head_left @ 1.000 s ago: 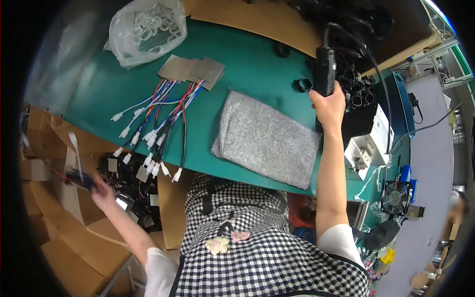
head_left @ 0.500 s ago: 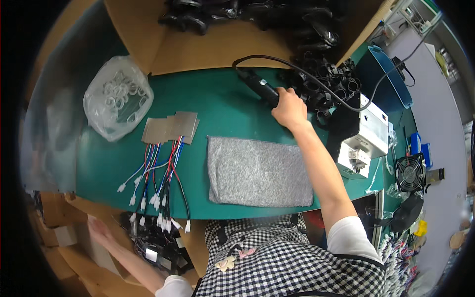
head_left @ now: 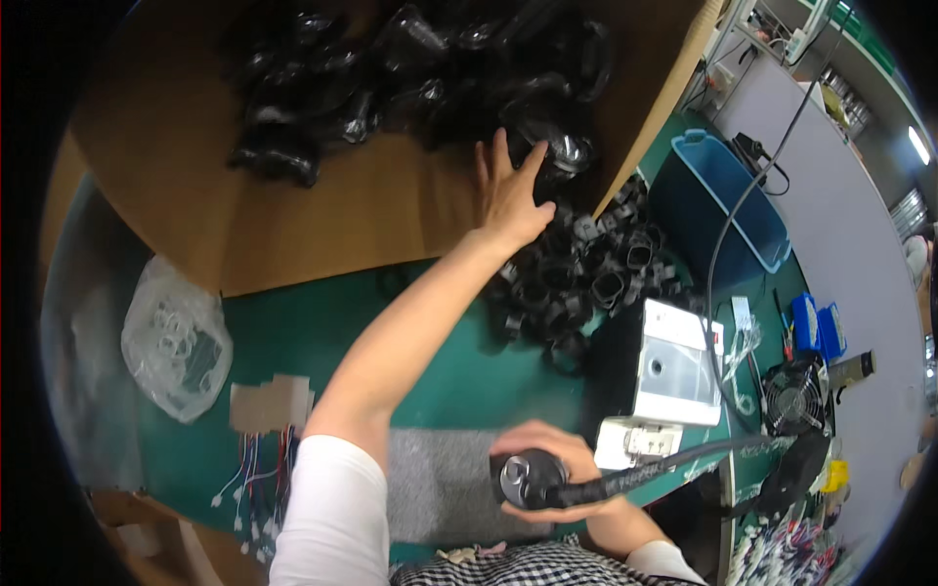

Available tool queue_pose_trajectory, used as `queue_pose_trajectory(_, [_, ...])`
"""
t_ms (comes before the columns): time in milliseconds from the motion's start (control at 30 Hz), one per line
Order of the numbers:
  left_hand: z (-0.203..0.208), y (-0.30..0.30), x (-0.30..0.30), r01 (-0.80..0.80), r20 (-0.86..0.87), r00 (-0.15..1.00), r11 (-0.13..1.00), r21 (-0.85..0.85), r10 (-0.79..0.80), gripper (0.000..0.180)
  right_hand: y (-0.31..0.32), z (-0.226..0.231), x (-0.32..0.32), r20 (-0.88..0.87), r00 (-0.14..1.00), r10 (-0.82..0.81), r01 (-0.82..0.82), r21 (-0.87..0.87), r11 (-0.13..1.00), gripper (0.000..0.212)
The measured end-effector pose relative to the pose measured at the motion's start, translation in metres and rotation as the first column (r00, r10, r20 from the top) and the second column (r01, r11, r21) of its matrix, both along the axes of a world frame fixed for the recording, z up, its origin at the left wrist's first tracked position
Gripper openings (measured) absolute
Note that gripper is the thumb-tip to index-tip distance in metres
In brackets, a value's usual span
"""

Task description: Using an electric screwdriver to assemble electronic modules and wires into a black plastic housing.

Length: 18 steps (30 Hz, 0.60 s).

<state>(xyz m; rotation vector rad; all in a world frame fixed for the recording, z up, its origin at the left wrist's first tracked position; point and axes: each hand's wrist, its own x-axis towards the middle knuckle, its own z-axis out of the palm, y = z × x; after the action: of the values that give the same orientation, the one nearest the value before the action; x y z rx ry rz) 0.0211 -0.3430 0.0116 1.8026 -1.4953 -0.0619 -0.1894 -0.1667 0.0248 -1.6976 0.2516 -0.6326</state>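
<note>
My left hand reaches into a large cardboard box, fingers spread and holding nothing. Its fingertips are at a black part in clear plastic wrap; whether they touch it I cannot tell. My right hand is wrapped round a black corded electric screwdriver, held upright above a grey felt-like cloth. The screwdriver's cord end, with a metal hanging loop, faces up; its lower end is hidden. More wrapped black parts lie deeper in the box.
Loose black ring-shaped parts are heaped beside the box. A white-and-black machine stands on the right, before a blue bin. At left are a clear bag of rings and flat plates with wires. The cord crosses the right side.
My left hand has gone from the lower left up into the box and is spread. My right hand has brought the screwdriver back over the cloth and turned it upright. The view has shifted.
</note>
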Motion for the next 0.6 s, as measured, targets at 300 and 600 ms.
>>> queue_pose_trajectory(300, [0.005, -0.069, -0.013, -0.009, 0.243, 0.97, 0.998, -0.066, 0.025, 0.085, -0.005, -0.015, -0.005, -0.078, 0.991, -0.107, 0.127, 0.329, 0.936, 0.057])
queue_pose_trajectory(600, [0.039, 0.04, 0.082, -0.038, 0.266, 0.964, 0.997, 0.069, 0.019, 0.08, 0.003, -0.023, -0.012, -0.07, 0.978, -0.195, 0.207, 0.321, 0.924, 0.042])
